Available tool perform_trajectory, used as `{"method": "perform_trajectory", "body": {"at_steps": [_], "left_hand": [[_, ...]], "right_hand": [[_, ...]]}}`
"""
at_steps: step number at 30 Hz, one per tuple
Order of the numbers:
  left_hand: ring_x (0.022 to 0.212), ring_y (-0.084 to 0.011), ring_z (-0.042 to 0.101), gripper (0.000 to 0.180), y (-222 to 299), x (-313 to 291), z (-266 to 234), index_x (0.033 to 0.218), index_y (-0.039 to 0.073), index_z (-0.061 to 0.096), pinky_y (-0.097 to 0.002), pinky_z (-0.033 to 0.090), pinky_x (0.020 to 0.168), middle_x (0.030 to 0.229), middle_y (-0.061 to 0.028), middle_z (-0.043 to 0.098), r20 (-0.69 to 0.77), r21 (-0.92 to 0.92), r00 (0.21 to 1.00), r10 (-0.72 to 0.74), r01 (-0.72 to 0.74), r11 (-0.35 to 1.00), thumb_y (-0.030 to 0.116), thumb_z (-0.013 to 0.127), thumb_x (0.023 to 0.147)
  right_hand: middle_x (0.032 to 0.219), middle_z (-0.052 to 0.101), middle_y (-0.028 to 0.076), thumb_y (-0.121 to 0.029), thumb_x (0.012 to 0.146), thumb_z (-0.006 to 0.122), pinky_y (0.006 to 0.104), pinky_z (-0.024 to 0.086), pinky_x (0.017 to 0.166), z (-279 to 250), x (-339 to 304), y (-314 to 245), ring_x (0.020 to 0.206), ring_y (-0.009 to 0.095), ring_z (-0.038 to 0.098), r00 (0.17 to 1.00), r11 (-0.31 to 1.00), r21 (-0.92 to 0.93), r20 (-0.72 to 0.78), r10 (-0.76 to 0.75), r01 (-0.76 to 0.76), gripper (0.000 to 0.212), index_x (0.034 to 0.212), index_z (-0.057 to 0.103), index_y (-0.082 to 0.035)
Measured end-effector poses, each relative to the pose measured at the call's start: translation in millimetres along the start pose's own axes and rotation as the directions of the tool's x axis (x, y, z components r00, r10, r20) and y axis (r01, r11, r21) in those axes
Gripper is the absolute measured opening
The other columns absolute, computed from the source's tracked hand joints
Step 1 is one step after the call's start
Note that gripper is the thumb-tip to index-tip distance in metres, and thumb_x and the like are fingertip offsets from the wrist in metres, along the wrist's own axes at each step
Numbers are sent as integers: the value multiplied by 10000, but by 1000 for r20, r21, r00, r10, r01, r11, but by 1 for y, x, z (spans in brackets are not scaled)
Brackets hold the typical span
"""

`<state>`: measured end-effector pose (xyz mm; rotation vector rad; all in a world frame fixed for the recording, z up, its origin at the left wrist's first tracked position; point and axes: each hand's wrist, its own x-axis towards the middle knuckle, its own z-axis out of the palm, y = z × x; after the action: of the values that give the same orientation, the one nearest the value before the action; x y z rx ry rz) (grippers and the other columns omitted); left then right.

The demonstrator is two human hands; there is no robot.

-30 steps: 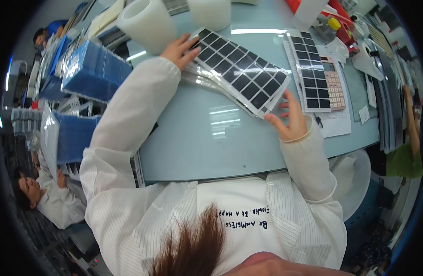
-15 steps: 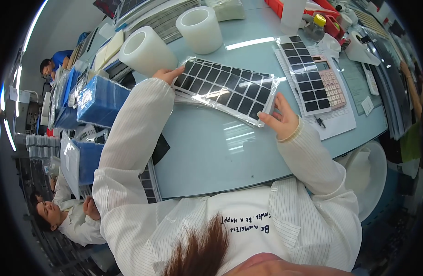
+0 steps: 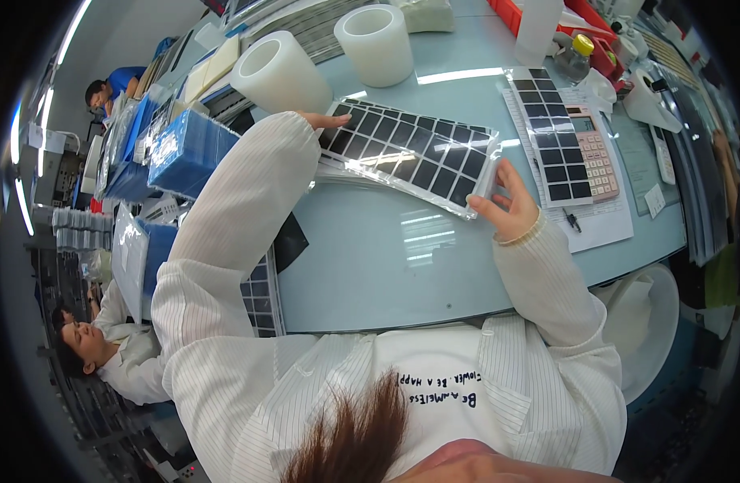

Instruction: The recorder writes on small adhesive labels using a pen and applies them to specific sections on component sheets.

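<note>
A pack of black rectangle label sheets (image 3: 410, 153) in a clear plastic bag lies slantwise in front of me, its left part over a few more flat sheets. My left hand (image 3: 325, 121) grips its far left corner; the sleeve covers part of that hand, and some fingers are hidden. At the right end my right hand (image 3: 511, 205) pinches the bag's edge, thumb on top and fingers behind. Farther right, a longer sheet of the same black rectangles (image 3: 549, 133) rests on papers, partly over a pink calculator (image 3: 599, 157).
Two thick white film rolls (image 3: 375, 48) stand at the back. Blue film-wrapped stacks (image 3: 189, 153) crowd the left side. Back right are a red bin (image 3: 507, 16) and a yellow-capped bottle (image 3: 575, 60). A white bucket (image 3: 651, 322) stands beyond the table's right edge; other people work at left.
The view has shifted slightly, so most things sit a little farther right. My left hand has slid a little on the pack's corner. My right hand keeps its hold on the right end.
</note>
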<state>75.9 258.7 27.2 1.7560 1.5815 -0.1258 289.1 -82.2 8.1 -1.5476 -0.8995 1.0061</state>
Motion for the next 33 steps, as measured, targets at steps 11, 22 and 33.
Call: {"method": "perform_trajectory", "body": {"at_steps": [11, 22, 33], "left_hand": [[1027, -206, 602, 560, -21, -21, -5, 1167, 44, 622, -311, 443, 905, 1147, -132, 628, 143, -257, 988, -64, 100, 961, 373, 779, 743], [877, -146, 654, 373, -10, -59, -5, 1085, 48, 646, -255, 491, 830, 1013, -67, 679, 428, -641, 903, 39, 274, 717, 254, 756, 794], [1082, -271, 591, 632, -46, -132, 23, 1237, 39, 527, -416, 420, 986, 1148, -132, 631, 110, -535, 972, 208, -119, 836, 284, 812, 728]], "right_hand": [[1434, 276, 301, -172, 772, 747, 396, 319, 1050, 2, 0, -6, 1338, 331, 313, 1000, 1000, 28, 6, 7, -7, 955, 1421, 111, 119], [1386, 373, 244, -188, 787, 734, 385, 388, 994, 3, 1, 6, 1291, 297, 387, 997, 983, -180, -63, -39, 27, 882, 1420, 184, 85], [1412, 285, 261, -241, 657, 849, 425, 348, 1026, 3, 2, 11, 1326, 308, 307, 936, 940, -338, -312, -162, 50, 1153, 1447, 44, -4]]}}
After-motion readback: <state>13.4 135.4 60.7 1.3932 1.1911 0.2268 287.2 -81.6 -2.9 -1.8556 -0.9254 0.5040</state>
